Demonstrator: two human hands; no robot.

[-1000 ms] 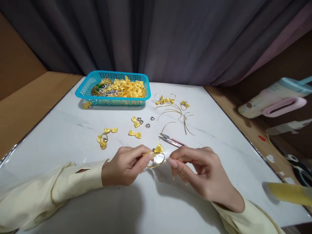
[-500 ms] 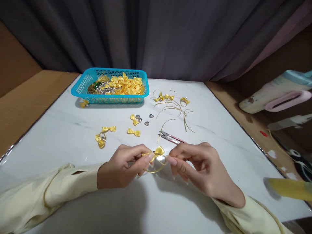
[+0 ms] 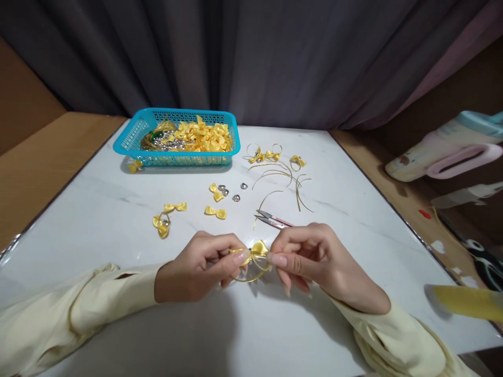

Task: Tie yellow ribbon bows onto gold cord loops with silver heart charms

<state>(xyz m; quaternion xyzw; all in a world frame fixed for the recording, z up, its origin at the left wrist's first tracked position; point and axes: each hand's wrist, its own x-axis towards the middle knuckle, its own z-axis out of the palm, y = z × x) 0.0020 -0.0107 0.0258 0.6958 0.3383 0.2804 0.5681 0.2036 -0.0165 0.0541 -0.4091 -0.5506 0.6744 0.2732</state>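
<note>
Between my hands is a yellow ribbon bow (image 3: 260,247) with a looped gold cord (image 3: 251,279) around it. My left hand (image 3: 204,267) pinches the bow's left side and the cord between thumb and forefinger. The thumb and forefinger of my right hand (image 3: 314,262) are closed on the cord at the bow's right. Just beyond the right hand lies a pair of thread snips (image 3: 271,218), blades pointing left, its handle partly hidden. Loose yellow bows (image 3: 215,212) and silver heart-shaped beads (image 3: 236,198) lie ahead. A bow with a cord loop (image 3: 162,225) rests at the left.
A blue basket (image 3: 176,155) at the back left holds bows, beads and gold cords. Cut gold cords (image 3: 275,173) and tied bows (image 3: 297,161) lie at the back right. A tumbler (image 3: 440,146) and a yellow strip (image 3: 467,303) are on the right.
My right hand has moved slightly left and its fingers have closed in on the cord beside the bow. My left hand keeps its pinch, nearly still.
</note>
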